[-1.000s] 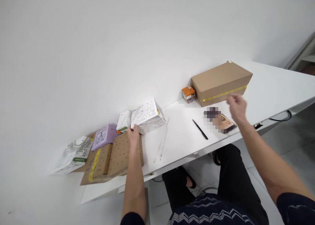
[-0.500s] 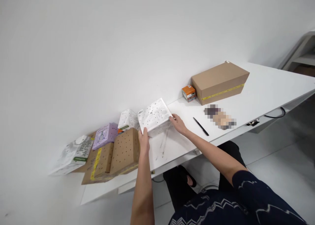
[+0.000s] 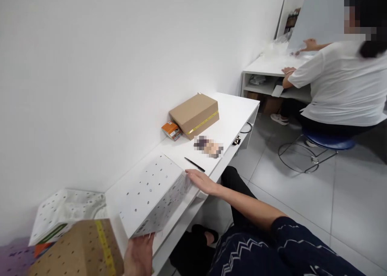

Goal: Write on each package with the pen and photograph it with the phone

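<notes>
Clock centred on the held box, 12 pointing away from the wearer.

Progress: the white rectangular cardboard box with dark printed spots (image 3: 151, 187) is tilted above the near part of the table. Left hand (image 3: 139, 254), at 6, is cupped at its near lower corner, fingers partly hidden beneath. Right hand (image 3: 203, 182), at 3, has straight fingers laid against the right end. The hands are apart, box clamped between them. Judged done: a two-handed hold. Judged left: no release yet. Cannot tell whether the lower edge bears on the table; visible faces look closed.

Surface: at 8, a brown spotted cardboard box with yellow tape (image 3: 75, 247), a purple spotted box (image 3: 15, 262) beyond it, cut by the frame. At 9, a white-and-grey spotted box with a green stripe (image 3: 72, 205). No hand on these. At 2, a slim black pen (image 3: 195, 164), near the right fingertips, then a flat pixel-masked object (image 3: 208, 146), unreadable. At 1, a small orange printed carton (image 3: 171, 130) beside a large brown cardboard carton with yellow tape (image 3: 196, 114). All on the long white table (image 3: 238, 102) along a plain white wall (image 3: 105, 66).

Room: pale tiled floor (image 3: 290, 195); at 2, a co-worker in a white top (image 3: 341, 82) on a round blue stool (image 3: 331, 141), at a second white table with a shelf (image 3: 254, 68).
</notes>
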Tool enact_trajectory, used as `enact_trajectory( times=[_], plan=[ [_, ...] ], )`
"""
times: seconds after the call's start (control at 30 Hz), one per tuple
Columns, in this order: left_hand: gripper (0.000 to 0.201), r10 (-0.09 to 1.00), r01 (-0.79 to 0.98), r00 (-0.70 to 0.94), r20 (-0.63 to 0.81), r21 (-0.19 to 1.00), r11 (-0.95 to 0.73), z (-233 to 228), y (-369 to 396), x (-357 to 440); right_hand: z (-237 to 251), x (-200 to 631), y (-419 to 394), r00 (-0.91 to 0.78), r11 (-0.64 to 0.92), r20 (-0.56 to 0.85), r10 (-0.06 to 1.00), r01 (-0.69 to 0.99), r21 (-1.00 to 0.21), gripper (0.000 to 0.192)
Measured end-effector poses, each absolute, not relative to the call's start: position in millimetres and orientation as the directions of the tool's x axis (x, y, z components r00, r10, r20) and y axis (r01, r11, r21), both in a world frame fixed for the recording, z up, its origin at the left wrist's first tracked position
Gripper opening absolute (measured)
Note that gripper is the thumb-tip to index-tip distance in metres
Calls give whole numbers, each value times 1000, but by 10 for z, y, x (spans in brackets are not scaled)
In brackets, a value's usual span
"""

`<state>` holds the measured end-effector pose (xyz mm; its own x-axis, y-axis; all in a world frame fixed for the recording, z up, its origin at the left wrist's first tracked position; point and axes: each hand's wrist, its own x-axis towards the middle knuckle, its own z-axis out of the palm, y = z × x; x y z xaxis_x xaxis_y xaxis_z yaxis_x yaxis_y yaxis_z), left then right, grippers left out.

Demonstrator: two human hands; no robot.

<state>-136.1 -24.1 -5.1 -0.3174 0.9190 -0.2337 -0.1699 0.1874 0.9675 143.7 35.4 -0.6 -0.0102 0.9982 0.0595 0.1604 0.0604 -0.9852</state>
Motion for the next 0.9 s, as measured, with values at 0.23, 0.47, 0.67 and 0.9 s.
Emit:
enact_trajectory(
  times=[0.23, 0.47, 0.67, 0.9],
  plan=[
    [57, 815, -46, -510, -276, 954, 295, 297, -95, -1205, 193, 1421, 401, -11, 66, 65, 998, 76, -995, 55],
    [51, 915, 116, -404, -13, 991, 66, 313, -158, -1232, 305, 1362, 344, -37, 118, 116, 993, 33, -993, 38],
    [59, 924, 53, -377, 57, 998, -40, 143, -343, -1229, 12, 1394, 225, -75, 102, 102, 992, -12, -995, 47],
    [46, 927, 20, -361, -99, 993, 113, -127, -475, -1116, -333, 1489, 114, -39, 99, 91, 995, 310, -946, 48]
  ],
)
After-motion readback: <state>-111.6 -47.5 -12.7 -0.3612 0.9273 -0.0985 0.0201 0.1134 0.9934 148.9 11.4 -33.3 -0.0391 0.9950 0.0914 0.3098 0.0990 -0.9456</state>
